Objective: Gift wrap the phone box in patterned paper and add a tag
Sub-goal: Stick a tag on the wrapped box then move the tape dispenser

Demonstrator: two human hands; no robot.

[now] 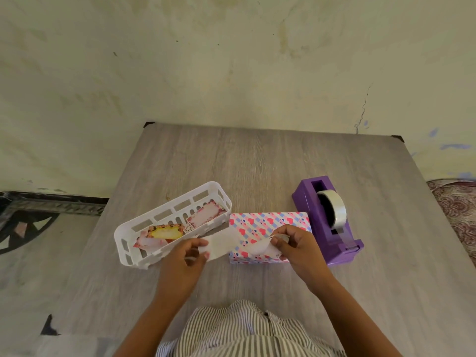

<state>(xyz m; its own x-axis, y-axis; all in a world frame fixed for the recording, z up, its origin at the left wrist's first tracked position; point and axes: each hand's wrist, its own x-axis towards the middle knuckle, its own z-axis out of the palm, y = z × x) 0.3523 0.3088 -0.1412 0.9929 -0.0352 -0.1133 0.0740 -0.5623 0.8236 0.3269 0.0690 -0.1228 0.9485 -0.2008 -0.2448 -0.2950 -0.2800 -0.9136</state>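
Hands [184,256] and [296,243], raised above the wrapped box [268,222], each pinch-grip one end of seemingly white paper [231,244].

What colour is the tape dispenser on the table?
The tape dispenser is purple; the head view shows it best.

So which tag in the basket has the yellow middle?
The tag at the basket's near-left end; the far tag has a pale pink middle.
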